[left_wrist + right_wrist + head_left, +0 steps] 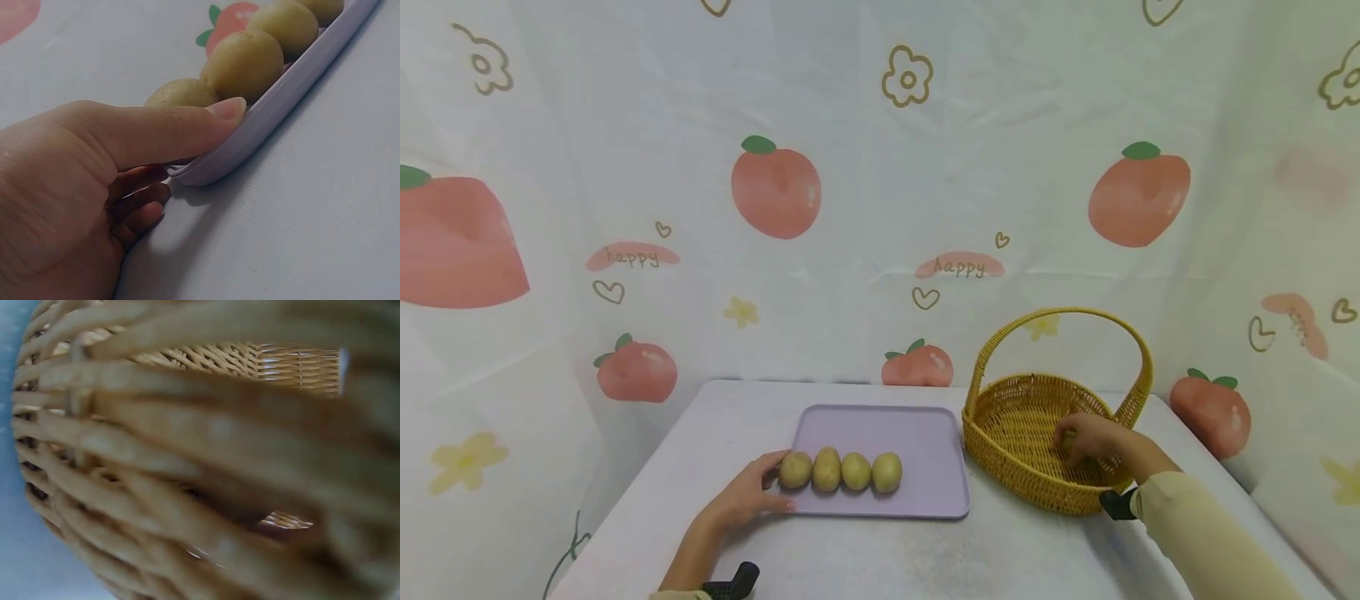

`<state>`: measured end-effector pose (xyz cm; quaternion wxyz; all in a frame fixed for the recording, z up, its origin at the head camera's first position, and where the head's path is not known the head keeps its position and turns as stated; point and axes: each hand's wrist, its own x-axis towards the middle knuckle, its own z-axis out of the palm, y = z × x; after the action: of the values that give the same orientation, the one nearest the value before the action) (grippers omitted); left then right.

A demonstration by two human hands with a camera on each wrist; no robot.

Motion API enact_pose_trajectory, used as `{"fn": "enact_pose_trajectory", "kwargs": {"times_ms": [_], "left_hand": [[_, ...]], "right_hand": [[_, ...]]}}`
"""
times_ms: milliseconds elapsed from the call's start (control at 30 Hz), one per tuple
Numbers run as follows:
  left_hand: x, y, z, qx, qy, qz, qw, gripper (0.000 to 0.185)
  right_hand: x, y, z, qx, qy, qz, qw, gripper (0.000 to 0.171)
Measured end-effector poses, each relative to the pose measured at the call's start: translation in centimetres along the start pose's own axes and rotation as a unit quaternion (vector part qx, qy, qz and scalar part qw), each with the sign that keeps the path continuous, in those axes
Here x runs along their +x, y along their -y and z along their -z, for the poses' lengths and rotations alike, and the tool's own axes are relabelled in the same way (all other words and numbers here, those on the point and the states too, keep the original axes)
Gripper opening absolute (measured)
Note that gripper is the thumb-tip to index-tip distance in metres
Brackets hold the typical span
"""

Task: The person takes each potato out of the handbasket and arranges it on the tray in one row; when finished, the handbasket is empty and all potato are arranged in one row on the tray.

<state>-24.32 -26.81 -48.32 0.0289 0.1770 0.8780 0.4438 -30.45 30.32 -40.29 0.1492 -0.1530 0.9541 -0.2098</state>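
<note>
Several potatoes (pixel 827 470) lie in a row on the lilac tray (pixel 928 458), toward its front left. My left hand (pixel 747 493) holds the tray's front left corner. In the left wrist view, the thumb (pixel 187 128) lies along the rim beside the nearest potato (pixel 181 94), while the other fingers bend at the outer side. Inside the yellow wicker basket (pixel 1022 467), my right hand (pixel 1097 437) reaches down with bent fingers. A yellow-green bit of what looks like a potato (pixel 1069 439) shows between them, mostly hidden. Blurred basket weave (pixel 156 431) fills the right wrist view.
The basket's tall arched handle (pixel 1060 312) rises over the right hand's side of the white table (pixel 865 558). A printed curtain (pixel 850 317) hangs behind the table and along its sides. A thin green cord (pixel 576 542) hangs at the left.
</note>
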Motion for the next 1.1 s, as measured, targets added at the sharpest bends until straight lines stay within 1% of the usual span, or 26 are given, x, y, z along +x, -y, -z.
{"fn": "enact_pose_trajectory", "kwargs": {"times_ms": [133,233,300,367,467,567,633,767,900,1000,1100], "left_hand": [[0.0,0.0,0.0,-0.002,-0.001,-0.002,1.0000,0.089],[0.0,-0.1,0.0,-0.005,-0.002,-0.003,1.0000,0.088],[0.0,0.0,0.1,-0.004,-0.002,-0.003,1.0000,0.088],[0.0,0.0,0.1,-0.004,-0.003,-0.003,1.0000,0.088],[0.0,0.1,0.1,-0.001,-0.004,-0.004,1.0000,0.088],[0.1,0.2,0.0,0.001,-0.004,-0.008,1.0000,0.087],[0.1,0.3,-0.1,0.002,-0.002,-0.010,0.9999,0.087],[0.1,0.3,-0.1,0.006,-0.003,-0.013,0.9999,0.087],[0.0,0.1,-0.1,0.007,-0.002,-0.018,0.9998,0.087],[0.0,0.0,0.0,0.005,-0.002,-0.017,0.9998,0.087],[0.0,0.0,0.0,0.008,-0.002,-0.016,0.9998,0.087]], "right_hand": [[-0.1,-0.1,-0.2,0.013,-0.025,0.005,1.000,0.032],[-0.3,-0.1,-0.3,0.037,-0.038,0.027,0.998,0.032],[-0.3,0.1,-0.2,0.053,-0.045,0.051,0.996,0.029],[-0.5,0.5,-0.2,0.072,-0.051,0.075,0.993,0.026],[-0.8,1.3,-0.2,0.110,-0.059,0.098,0.987,0.025],[-1.1,2.1,-0.3,0.151,-0.072,0.101,0.981,0.030],[-1.3,2.6,-0.4,0.168,-0.085,0.102,0.977,0.034],[-1.5,4.0,-0.4,0.166,-0.125,0.091,0.974,0.043],[-1.5,5.6,-0.4,0.146,-0.147,0.102,0.973,0.045],[-1.5,6.8,-0.6,0.141,-0.145,0.128,0.971,0.045],[-1.4,7.9,-0.9,0.146,-0.143,0.143,0.968,0.045]]}}
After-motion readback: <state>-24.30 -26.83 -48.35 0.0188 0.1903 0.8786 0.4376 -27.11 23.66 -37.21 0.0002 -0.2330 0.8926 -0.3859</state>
